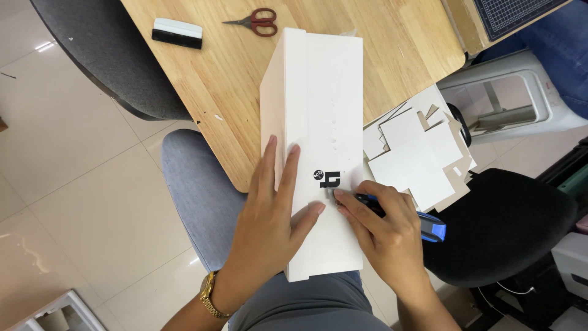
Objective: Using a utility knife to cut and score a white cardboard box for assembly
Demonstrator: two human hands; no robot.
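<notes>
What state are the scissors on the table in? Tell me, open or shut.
Shut. The scissors lie flat on the wooden table, blades together in one point, red handles side by side.

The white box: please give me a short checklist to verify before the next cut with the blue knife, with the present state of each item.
1. White box lies steady, part on wooden table, part over the lap: ok.
2. Left hand presses flat on the box: ok.
3. Right hand has the blue utility knife in its grip: ok.
4. Left fingertips away from the blade: not ok, very close.
5. Blade extension: cannot tell.
6. Scissors away from the work: ok.
</notes>
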